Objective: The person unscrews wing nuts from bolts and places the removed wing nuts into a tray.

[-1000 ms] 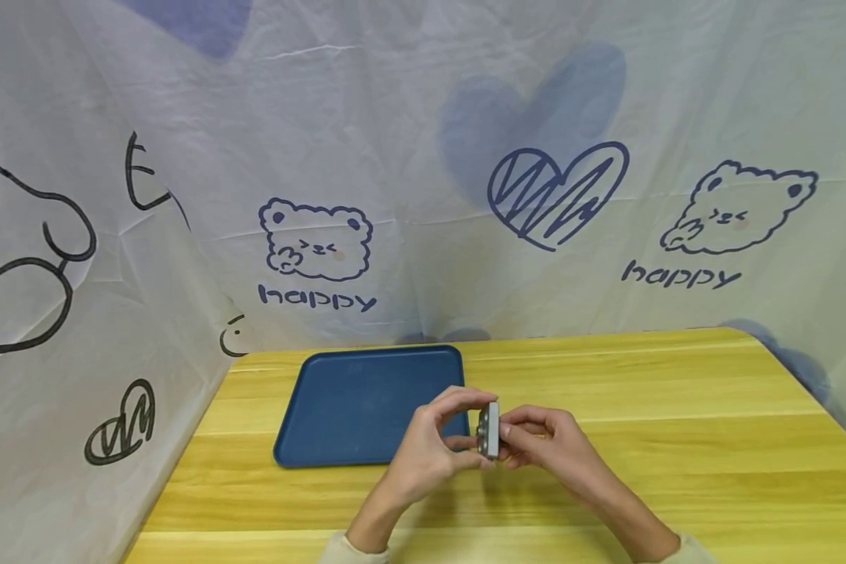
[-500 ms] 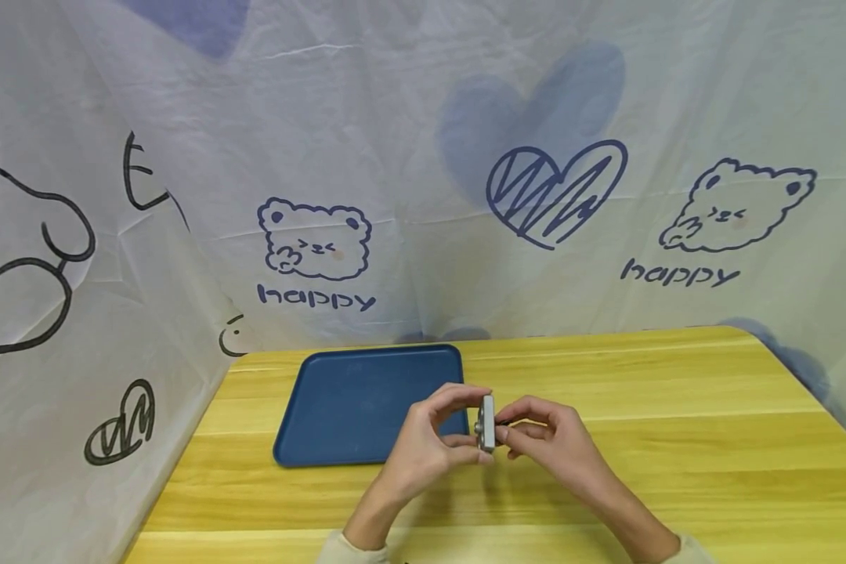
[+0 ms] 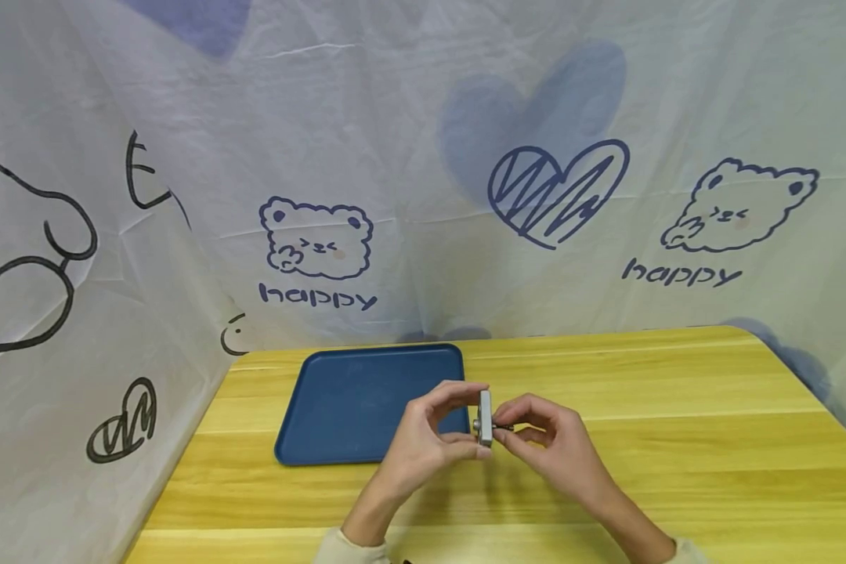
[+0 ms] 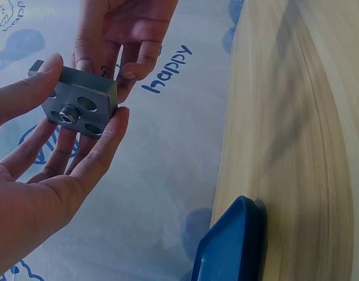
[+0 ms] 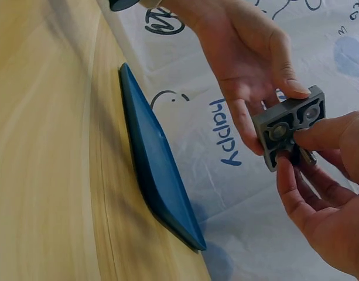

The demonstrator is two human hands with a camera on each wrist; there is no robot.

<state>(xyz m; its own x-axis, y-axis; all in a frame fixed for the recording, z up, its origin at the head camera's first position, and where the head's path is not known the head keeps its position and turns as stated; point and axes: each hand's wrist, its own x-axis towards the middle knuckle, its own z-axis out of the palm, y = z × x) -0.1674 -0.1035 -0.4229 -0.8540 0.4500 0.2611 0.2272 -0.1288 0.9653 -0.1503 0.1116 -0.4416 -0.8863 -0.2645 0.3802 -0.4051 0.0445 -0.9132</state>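
Observation:
A square grey metal block (image 3: 485,419) stands on edge in the air above the table, gripped at its top and bottom edges by my left hand (image 3: 423,442). In the left wrist view the block (image 4: 79,99) shows several round holes and a round metal head (image 4: 69,113) at its centre. My right hand (image 3: 557,446) is at the block's other face, its thumb and fingers pinching a thin metal shaft. Seen from the right wrist, the shaft (image 5: 308,157) sticks out of the block's recessed face (image 5: 279,130), between the thumb and fingers.
A blue tray (image 3: 352,407) lies on the wooden table (image 3: 677,407), behind and left of my hands. White cloth (image 3: 423,157) with blue and black drawings hangs behind the table and along its left side.
Both hands and the block have shifted slightly up and left. The thin shaft between the right fingers has come into view beside the block.

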